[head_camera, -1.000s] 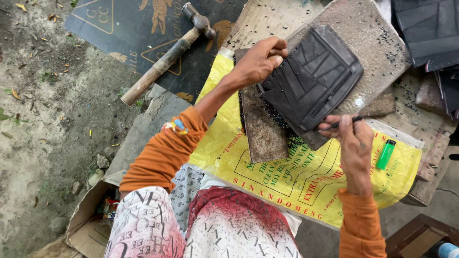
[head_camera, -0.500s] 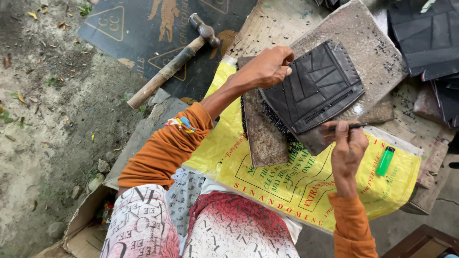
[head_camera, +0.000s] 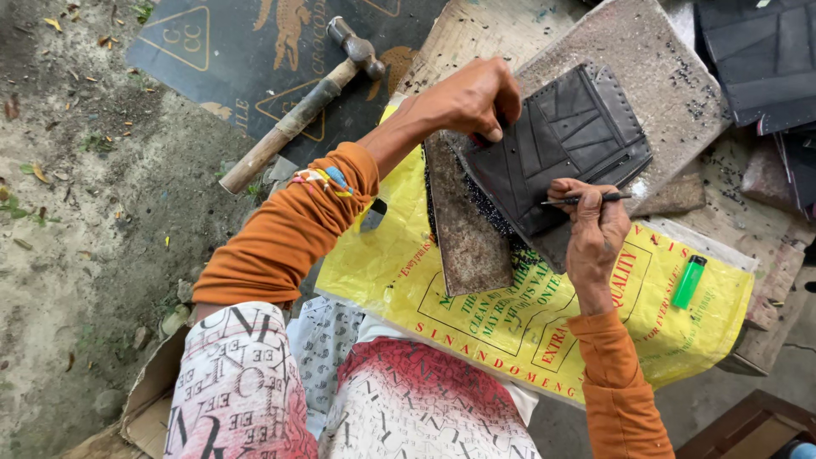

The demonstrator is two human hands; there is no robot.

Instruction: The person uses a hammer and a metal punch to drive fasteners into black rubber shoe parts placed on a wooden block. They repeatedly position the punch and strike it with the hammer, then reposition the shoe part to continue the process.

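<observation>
My left hand (head_camera: 470, 99) pinches the near left corner of a black stitched panel of rubber-like strips (head_camera: 565, 140) and holds it down on a grey stone slab (head_camera: 650, 59). My right hand (head_camera: 593, 225) grips a thin dark metal awl (head_camera: 586, 199), lying level along the panel's lower edge with its tip pointing right. A rusty flat metal plate (head_camera: 465, 229) lies under the panel's left side. Both arms wear orange sleeves.
A wooden-handled hammer (head_camera: 299, 104) lies on a dark printed mat (head_camera: 255, 51) at upper left. A yellow printed sack (head_camera: 510, 306) covers the work spot, with a green lighter (head_camera: 688, 281) on its right part. More black panels (head_camera: 765, 59) sit top right. Bare dirt is left.
My right hand has moved up to the panel's lower edge with the awl. The left hand keeps its grip on the panel's corner. The view shifted slightly.
</observation>
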